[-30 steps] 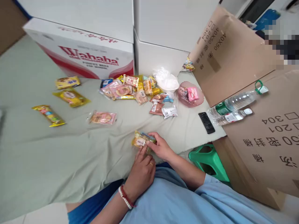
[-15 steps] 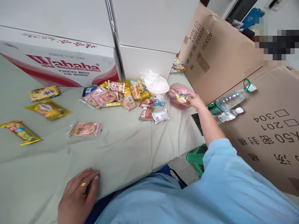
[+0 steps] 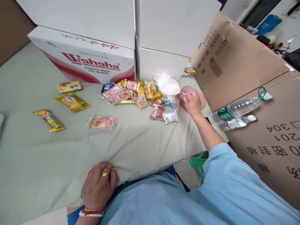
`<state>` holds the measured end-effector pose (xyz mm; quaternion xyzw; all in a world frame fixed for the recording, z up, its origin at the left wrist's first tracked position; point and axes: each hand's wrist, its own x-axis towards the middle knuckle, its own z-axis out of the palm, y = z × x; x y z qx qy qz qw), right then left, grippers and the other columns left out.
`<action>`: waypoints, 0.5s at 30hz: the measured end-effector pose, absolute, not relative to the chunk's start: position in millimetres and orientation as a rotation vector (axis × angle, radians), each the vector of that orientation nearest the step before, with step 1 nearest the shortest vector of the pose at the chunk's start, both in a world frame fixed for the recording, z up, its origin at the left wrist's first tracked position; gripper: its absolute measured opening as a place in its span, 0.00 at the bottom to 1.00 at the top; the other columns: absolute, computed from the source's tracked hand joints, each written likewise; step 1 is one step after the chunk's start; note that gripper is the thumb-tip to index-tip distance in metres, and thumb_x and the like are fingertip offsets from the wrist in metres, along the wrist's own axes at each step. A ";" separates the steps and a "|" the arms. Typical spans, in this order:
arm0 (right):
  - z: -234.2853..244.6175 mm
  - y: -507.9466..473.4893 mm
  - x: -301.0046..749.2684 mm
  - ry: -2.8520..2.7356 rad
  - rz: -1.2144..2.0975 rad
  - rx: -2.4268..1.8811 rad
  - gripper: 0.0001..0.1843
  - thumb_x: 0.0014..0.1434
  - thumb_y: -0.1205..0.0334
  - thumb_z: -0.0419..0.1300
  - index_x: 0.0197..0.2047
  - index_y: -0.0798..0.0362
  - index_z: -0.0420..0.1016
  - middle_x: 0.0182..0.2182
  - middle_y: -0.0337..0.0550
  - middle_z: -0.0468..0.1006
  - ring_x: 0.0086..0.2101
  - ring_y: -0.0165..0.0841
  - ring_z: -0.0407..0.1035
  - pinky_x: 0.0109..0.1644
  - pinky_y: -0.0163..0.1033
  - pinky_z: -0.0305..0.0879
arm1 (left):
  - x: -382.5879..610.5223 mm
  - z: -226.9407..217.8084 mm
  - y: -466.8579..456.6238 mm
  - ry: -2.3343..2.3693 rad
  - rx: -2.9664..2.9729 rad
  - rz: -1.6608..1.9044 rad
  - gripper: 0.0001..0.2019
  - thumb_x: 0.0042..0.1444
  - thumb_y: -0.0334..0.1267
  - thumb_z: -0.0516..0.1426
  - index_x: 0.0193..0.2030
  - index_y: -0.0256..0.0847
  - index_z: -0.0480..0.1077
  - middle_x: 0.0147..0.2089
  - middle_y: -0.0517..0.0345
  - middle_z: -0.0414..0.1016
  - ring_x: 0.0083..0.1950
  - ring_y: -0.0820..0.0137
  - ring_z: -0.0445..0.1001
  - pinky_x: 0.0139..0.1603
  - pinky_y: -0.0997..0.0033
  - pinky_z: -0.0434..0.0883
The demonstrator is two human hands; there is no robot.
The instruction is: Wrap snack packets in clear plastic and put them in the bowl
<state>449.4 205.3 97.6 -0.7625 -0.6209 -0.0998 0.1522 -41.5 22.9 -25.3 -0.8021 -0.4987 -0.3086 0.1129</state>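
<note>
At the right, my right hand reaches into a clear pink bowl with a wavy rim. Its fingers are closed on a wrapped snack at the bowl's left side, and the hand hides much of the inside. My left hand, with a ring and a bracelet, rests on the cloth's near edge, fingers curled with nothing visible in them. Beside the pink bowl stands a white bowl with a clear plastic bag. A white packet and a brown packet lie in front.
A snack pile lies before a Wahaha carton. Leftward are a pink cookie packet and yellow packets. Two water bottles lean by a brown cardboard sheet; a green stool stands below the cloth-covered table.
My right hand has gone from the pink bowl's right edge to inside its left part, covering its contents. The view has shifted left; my left hand's fingers look more curled.
</note>
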 end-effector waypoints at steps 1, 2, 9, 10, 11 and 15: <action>95.5 213.1 436.6 -1.797 -0.188 -2.183 0.22 0.71 0.65 0.49 0.58 0.52 0.81 0.55 0.54 0.80 0.55 0.46 0.69 0.61 0.47 0.63 | -40.0 -24.4 22.7 -1.472 -2.347 -0.908 0.09 0.58 0.28 0.63 0.45 0.38 0.73 0.45 0.46 0.80 0.47 0.55 0.81 0.49 0.59 0.78; 92.4 222.2 423.9 -1.772 -0.070 -2.215 0.21 0.71 0.65 0.49 0.57 0.54 0.81 0.53 0.55 0.81 0.54 0.45 0.71 0.60 0.46 0.63 | -38.4 -23.6 22.7 -1.480 -2.344 -0.910 0.09 0.58 0.28 0.63 0.45 0.39 0.73 0.45 0.46 0.80 0.47 0.55 0.81 0.48 0.58 0.78; 85.6 262.5 382.6 -1.383 0.219 -2.386 0.11 0.64 0.64 0.61 0.44 0.58 0.84 0.44 0.62 0.85 0.50 0.48 0.77 0.54 0.45 0.68 | -44.2 -22.8 21.7 -1.507 -2.460 -1.045 0.06 0.63 0.29 0.60 0.45 0.40 0.74 0.45 0.47 0.80 0.50 0.55 0.80 0.54 0.56 0.77; 88.7 256.2 381.7 -1.367 0.192 -2.369 0.12 0.65 0.62 0.59 0.45 0.57 0.83 0.45 0.59 0.85 0.49 0.45 0.77 0.53 0.44 0.69 | -47.1 -22.8 20.3 -1.548 -2.486 -1.117 0.05 0.64 0.29 0.59 0.45 0.41 0.74 0.45 0.48 0.80 0.50 0.56 0.80 0.55 0.56 0.77; 90.9 245.5 379.0 -1.352 0.171 -2.320 0.13 0.67 0.61 0.58 0.47 0.56 0.82 0.45 0.57 0.85 0.48 0.43 0.77 0.52 0.43 0.70 | -49.2 -22.0 18.2 -1.616 -2.494 -1.205 0.05 0.66 0.31 0.58 0.46 0.41 0.74 0.46 0.49 0.80 0.51 0.57 0.80 0.55 0.57 0.76; 74.7 166.1 334.3 -1.094 0.645 -1.744 0.15 0.65 0.48 0.60 0.47 0.50 0.76 0.34 0.42 0.79 0.27 0.31 0.68 0.29 0.34 0.65 | -34.8 -1.8 5.2 -2.062 -2.491 -1.591 0.07 0.68 0.41 0.58 0.46 0.44 0.77 0.44 0.53 0.80 0.45 0.62 0.80 0.49 0.61 0.76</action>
